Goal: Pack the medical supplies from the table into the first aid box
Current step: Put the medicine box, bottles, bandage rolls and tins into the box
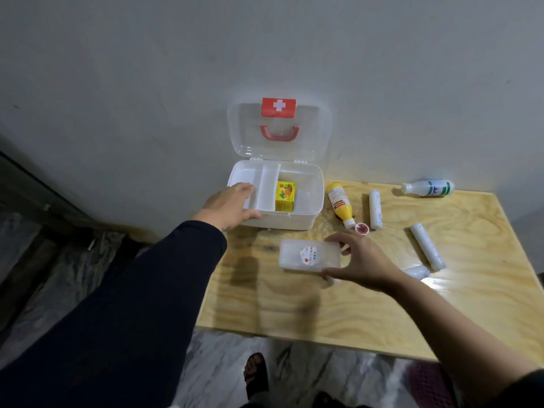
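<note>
The white first aid box (306,214) stands open at the table's back left, its clear lid (279,131) up against the wall. A white inner tray (266,187) fills its left half, and a yellow carton (285,196) lies in the right half. My left hand (231,206) grips the box's front left corner and tray edge. My right hand (359,259) holds the right end of a translucent plastic case (306,256) in front of the box, at or just above the table top.
On the wooden table (368,313) lie a yellow bottle (341,204), a small red cap (362,229), two white rolls (375,209) (426,245), a wrapped white item (416,272) and a white bottle (428,188) by the wall. A sandalled foot (256,375) shows below.
</note>
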`<state>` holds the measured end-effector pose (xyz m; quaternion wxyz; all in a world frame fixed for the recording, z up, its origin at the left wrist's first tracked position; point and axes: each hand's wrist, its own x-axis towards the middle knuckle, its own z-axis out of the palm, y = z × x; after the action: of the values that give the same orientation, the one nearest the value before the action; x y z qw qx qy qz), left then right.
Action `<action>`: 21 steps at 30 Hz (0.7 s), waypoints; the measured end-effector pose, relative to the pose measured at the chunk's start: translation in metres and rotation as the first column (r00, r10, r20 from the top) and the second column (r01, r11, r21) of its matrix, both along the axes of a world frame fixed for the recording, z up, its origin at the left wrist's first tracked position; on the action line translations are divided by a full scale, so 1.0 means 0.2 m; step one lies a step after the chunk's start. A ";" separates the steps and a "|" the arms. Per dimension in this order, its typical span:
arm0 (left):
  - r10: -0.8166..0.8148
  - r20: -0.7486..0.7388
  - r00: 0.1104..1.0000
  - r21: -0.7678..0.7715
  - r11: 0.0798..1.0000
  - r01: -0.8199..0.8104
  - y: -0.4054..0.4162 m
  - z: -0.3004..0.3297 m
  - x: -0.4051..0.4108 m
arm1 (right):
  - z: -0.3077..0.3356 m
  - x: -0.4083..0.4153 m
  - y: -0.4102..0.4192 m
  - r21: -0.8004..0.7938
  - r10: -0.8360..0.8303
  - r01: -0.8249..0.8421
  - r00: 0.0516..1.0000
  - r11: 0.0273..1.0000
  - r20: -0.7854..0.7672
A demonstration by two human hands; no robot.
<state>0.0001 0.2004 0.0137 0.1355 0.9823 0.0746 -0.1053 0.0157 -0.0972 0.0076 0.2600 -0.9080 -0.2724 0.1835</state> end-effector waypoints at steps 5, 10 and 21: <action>-0.050 -0.024 0.998 0.122 0.991 0.052 -0.01 -0.03 -0.01 | 0.20 0.16 -0.04 0.026 -0.122 0.120 0.983 0.992 0.136; -0.137 0.002 0.991 0.300 0.945 0.130 -0.02 -0.11 -0.02 | 0.27 0.33 0.10 0.008 -0.194 0.199 0.945 0.980 0.265; -0.158 0.103 0.982 0.340 0.934 0.114 -0.01 -0.18 -0.03 | 0.15 0.56 0.53 -0.195 -0.068 0.120 0.965 0.973 0.252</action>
<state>-0.0054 0.1992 -0.0230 -0.0352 0.9986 0.0141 -0.0368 0.1273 0.0096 0.0386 0.1364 -0.9579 -0.2378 0.0855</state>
